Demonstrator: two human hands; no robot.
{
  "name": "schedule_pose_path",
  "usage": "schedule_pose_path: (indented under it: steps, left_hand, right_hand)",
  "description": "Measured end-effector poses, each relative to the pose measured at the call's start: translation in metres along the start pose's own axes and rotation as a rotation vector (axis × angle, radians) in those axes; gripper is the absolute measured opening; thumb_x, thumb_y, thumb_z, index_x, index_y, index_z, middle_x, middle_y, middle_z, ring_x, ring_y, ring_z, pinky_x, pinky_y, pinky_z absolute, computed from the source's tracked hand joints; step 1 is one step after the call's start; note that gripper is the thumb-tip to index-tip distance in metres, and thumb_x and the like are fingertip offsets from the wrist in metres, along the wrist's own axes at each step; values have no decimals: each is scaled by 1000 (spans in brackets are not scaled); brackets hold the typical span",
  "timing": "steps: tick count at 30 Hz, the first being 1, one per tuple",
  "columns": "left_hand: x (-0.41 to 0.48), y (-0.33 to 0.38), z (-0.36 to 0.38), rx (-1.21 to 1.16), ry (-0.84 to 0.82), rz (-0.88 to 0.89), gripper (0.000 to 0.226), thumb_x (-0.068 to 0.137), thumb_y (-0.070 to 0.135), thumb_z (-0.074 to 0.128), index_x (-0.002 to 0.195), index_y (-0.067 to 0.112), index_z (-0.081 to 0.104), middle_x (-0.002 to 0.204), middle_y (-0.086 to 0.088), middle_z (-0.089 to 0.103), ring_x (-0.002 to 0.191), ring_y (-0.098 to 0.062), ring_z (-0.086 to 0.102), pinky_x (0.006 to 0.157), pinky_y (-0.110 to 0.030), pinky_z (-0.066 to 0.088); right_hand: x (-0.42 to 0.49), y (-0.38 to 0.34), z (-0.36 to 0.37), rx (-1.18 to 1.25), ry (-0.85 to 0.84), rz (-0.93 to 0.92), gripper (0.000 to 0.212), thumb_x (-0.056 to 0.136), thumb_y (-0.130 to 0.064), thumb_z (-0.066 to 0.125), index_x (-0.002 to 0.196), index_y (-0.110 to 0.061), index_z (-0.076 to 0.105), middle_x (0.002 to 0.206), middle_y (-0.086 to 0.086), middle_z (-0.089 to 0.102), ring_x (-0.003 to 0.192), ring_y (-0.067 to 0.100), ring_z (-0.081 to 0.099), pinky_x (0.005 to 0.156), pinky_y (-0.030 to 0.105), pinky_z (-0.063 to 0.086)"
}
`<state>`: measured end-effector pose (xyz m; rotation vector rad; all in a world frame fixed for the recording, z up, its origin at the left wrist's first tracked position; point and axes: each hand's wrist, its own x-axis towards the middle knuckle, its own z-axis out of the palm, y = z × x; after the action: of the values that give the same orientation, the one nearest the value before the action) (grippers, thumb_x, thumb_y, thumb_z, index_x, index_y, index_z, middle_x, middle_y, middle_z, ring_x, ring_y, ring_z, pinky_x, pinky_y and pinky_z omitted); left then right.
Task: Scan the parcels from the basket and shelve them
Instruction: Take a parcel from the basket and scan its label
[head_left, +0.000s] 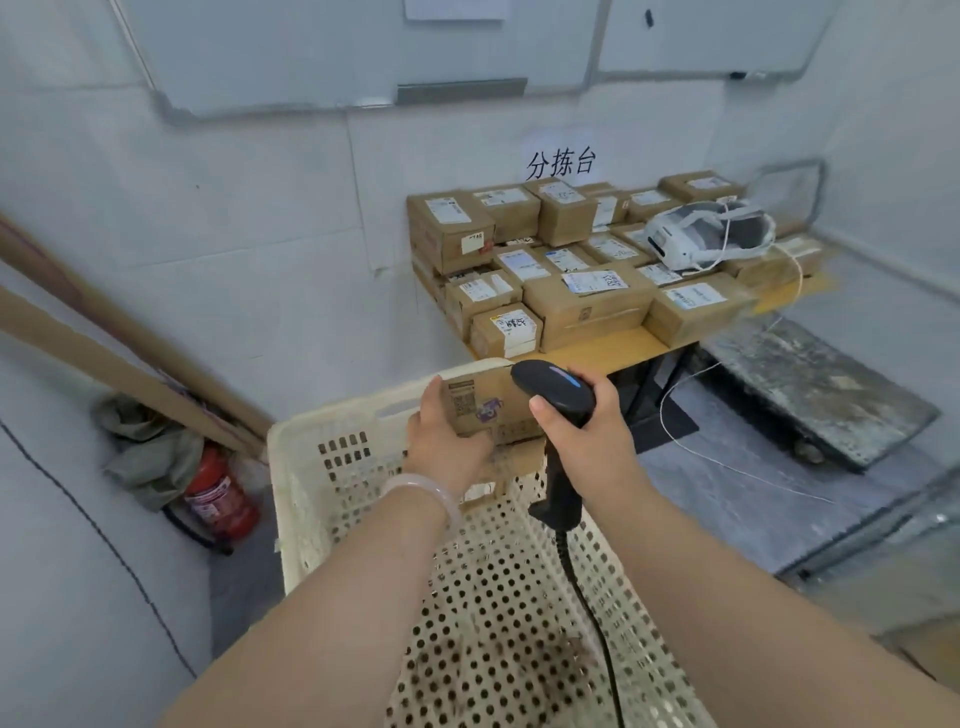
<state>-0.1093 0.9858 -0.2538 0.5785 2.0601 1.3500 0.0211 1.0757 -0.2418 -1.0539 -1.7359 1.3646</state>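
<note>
The cream basket (332, 467) fills the near scene; above its far rim the left hand (447, 441) holds a cardboard parcel (480, 408); the right hand (587, 415) grips the black scanner (553, 387), touching the parcel's right side. So close, the scan may miss the code; the one-handed hold could slip.

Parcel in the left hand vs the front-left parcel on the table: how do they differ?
The held parcel is gripped by the left hand above the basket, with the scanner in the right hand at it; the table parcel rests on the table among others. The held one shows a QR code and purple print; the table one shows a white handwritten label. Both are brown cardboard boxes.
</note>
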Motion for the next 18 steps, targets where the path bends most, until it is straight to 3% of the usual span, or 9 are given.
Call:
schedule_pose_path:
  steps: [3,5,10,12,16,18]
  left_hand:
    - [-44,9,-5,-92,-10,27,66,84,34,73,135,44,31,132,-4,48,99,-25,64,75,-45,61]
    - [-74,13,-6,-122,-8,18,46,88,45,67,122,42,36,129,-6,49,99,-28,62,69,-46,62]
    - [-138,20,2,-99,5,66,16,96,44,56,96,37,41,120,-11,56,110,-35,58,92,-50,52]
    - [-162,22,11,-83,-15,85,16,95,37,58,95,34,42,117,-12,57,104,-33,59,89,-45,53]
    - [-214,22,28,-70,-81,146,14,92,33,59,87,31,46,101,-2,54,77,-12,51,57,-28,36]
    - [-238,20,39,-104,-134,191,12,91,34,59,88,28,49,93,-1,53,72,-11,51,57,-29,38]
  right_hand:
    - [-57,-20,-22,31,71,-19,46,85,-43,75,118,-55,46,111,-34,52,95,-14,56,69,7,43]
    - [-97,-27,-36,59,102,-12,45,86,-43,75,116,-59,46,114,-31,53,95,-5,61,73,17,47]
    - [-193,-28,-67,97,162,-6,47,88,-33,75,105,-67,47,119,-11,60,90,21,70,82,42,60]
    - [-226,-24,-83,109,192,-1,48,88,-32,74,106,-68,49,116,-13,61,86,19,71,81,40,61]
    - [-278,-17,-119,134,271,39,43,89,-37,73,118,-60,51,122,-11,63,96,12,71,84,39,59]
    - [-297,-20,-137,217,328,63,39,85,-42,75,110,-64,54,119,-13,66,94,7,71,81,31,58]
